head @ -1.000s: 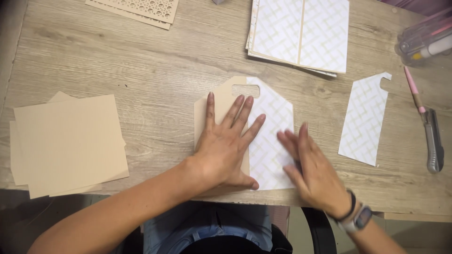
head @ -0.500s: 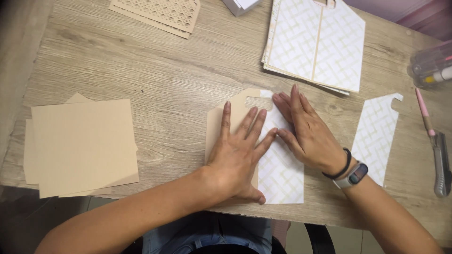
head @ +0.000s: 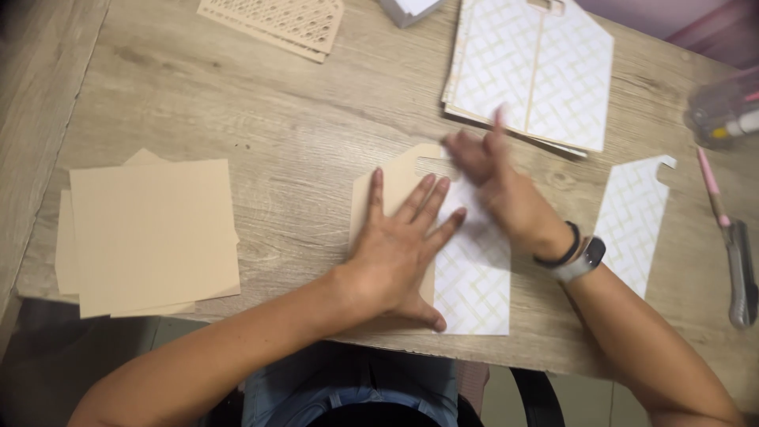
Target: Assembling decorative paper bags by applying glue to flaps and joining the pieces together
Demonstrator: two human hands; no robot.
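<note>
A tan tag-shaped card [head: 393,178] lies near the table's front edge, with a white lattice-patterned panel [head: 474,277] laid over its right half. My left hand [head: 399,245] rests flat on the card and panel, fingers spread. Blurred with motion, my right hand [head: 498,186] presses on the upper part of the panel near the card's slot; a watch and a dark band sit on its wrist.
A stack of tan square sheets [head: 150,233] lies at the left. Patterned sheets [head: 534,67] sit at the back, a lattice-cut tan piece [head: 277,24] at back left. A loose patterned panel [head: 632,225], a craft knife [head: 739,273] and a clear container [head: 723,107] are at the right.
My right hand slid from the panel's lower right edge up to its top. My left hand stayed flat on the card. The view shifted slightly.
</note>
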